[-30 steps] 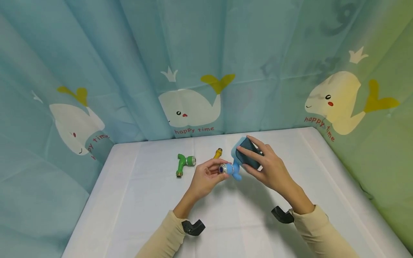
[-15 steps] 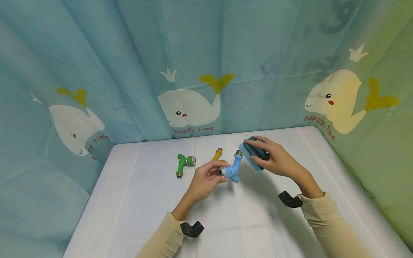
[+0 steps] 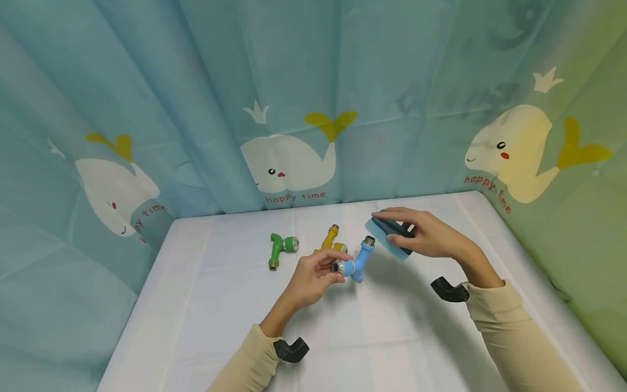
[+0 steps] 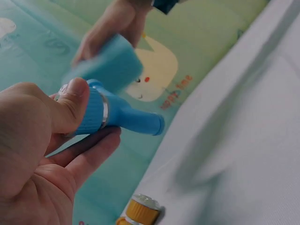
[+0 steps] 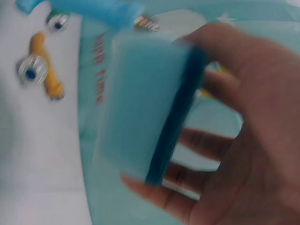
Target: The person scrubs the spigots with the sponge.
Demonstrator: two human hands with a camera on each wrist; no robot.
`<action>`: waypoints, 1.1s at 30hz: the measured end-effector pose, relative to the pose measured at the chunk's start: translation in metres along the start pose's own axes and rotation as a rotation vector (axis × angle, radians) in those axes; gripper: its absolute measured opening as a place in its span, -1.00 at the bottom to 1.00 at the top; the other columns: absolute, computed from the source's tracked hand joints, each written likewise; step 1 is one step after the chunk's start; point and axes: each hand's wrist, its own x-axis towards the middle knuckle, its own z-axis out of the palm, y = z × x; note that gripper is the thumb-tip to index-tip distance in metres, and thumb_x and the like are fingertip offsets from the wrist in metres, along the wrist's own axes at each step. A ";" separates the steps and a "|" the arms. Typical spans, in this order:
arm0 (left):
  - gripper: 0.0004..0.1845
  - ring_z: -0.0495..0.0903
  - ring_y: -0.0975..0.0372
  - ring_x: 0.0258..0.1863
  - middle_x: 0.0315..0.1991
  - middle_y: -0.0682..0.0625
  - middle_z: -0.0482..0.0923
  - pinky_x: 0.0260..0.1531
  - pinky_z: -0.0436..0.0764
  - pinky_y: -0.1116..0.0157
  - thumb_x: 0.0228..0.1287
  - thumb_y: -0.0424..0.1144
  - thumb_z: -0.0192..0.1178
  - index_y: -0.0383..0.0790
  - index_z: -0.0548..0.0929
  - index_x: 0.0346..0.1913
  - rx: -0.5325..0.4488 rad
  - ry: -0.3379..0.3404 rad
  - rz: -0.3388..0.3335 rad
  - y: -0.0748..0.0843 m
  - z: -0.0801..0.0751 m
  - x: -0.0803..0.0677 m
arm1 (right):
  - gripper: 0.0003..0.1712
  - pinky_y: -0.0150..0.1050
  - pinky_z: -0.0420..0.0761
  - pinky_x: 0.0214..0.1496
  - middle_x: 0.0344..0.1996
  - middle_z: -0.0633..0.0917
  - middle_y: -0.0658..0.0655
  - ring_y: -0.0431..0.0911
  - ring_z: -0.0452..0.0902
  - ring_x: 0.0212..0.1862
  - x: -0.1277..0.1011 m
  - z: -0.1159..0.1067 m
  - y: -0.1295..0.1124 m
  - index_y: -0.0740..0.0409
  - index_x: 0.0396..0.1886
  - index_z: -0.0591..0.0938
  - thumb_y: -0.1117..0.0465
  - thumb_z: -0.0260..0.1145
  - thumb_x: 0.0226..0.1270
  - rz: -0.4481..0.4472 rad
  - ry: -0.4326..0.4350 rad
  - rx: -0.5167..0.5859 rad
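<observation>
A light-blue plastic tap [image 3: 361, 262] is pinched in my left hand [image 3: 313, 276] by its ribbed knob end, held above the table. Its threaded metal end tilts up and to the right. In the left wrist view the thumb presses one side of the tap's knob [image 4: 89, 112] while fingers lie under it. My right hand [image 3: 438, 234] grips a two-layer sponge [image 3: 387, 239], light blue with a dark teal side, just right of the tap and apart from it. The right wrist view shows the sponge's light-blue face [image 5: 136, 108], slightly blurred, held between thumb and fingers.
A green tap [image 3: 276, 253] lies on the white-covered table [image 3: 220, 326] left of my hands. Behind my left hand lies a yellow tap [image 3: 330, 237], partly hidden by it. A blue curtain [image 3: 196, 109] with whale prints rises at the table's back edge.
The sponge was against the blue tap's threaded end one second ago. My right hand has drawn it off to the right, uncovering that end. The tap has tilted slightly rightward.
</observation>
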 end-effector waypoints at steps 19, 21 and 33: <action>-0.67 0.72 0.12 0.01 0.09 -0.20 0.69 0.04 0.70 0.23 0.27 -0.57 0.34 -0.35 0.66 0.07 0.019 -0.026 -0.012 0.001 0.004 0.000 | -0.43 -0.18 0.67 -0.08 0.31 0.60 0.08 -0.10 0.62 -0.07 -0.007 0.002 -0.001 -0.07 0.40 0.58 0.22 0.37 0.40 0.020 -0.042 -0.026; -0.67 0.72 0.13 0.00 0.09 -0.20 0.69 0.04 0.70 0.23 0.26 -0.58 0.34 -0.35 0.65 0.07 0.014 -0.026 -0.012 0.000 0.004 -0.001 | -0.42 -0.16 0.68 -0.10 0.30 0.60 0.13 -0.08 0.63 -0.09 -0.009 0.001 0.001 -0.04 0.40 0.58 0.24 0.38 0.39 0.034 -0.017 -0.050; -0.63 0.69 0.08 0.07 0.15 -0.30 0.65 -0.01 0.71 0.26 0.27 -0.63 0.30 -0.42 0.61 0.12 -0.033 0.055 -0.017 -0.002 0.001 -0.001 | -0.37 -0.19 0.71 -0.16 0.31 0.58 0.15 -0.06 0.64 -0.11 -0.010 0.018 -0.002 0.01 0.44 0.53 0.25 0.42 0.38 0.011 0.120 -0.001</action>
